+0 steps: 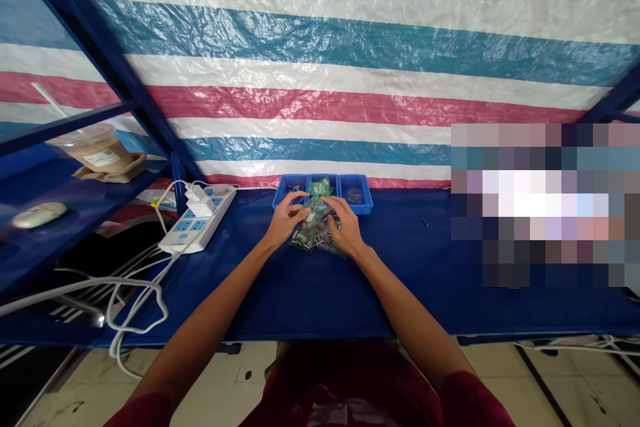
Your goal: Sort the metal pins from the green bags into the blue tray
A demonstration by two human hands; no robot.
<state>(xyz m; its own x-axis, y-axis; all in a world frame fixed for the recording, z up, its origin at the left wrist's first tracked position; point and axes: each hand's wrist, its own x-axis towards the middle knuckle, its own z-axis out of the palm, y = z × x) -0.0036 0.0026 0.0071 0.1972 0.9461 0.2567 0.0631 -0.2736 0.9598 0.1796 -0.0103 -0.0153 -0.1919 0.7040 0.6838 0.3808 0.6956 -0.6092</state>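
Note:
Between my two hands is a crinkled, see-through green plastic bag (316, 208). My left hand (286, 219) holds its left side, fingers curled over the top edge and thumb pressing in. From the right, my right hand (346, 225) grips the bag with bent fingers, thumb lower down. Under and in front of the hands lie small metal pieces (306, 239) that look like screws, amid more green plastic; how much of it is the same bag I cannot tell.
Just behind my hands stand three blue bins: the left bin (276, 200) has metal pieces, the middle holds green plastic (320, 185), the right bin (369, 203) small parts. A power strip (193, 227) with cables lies left. One small dark piece (425, 221) lies right.

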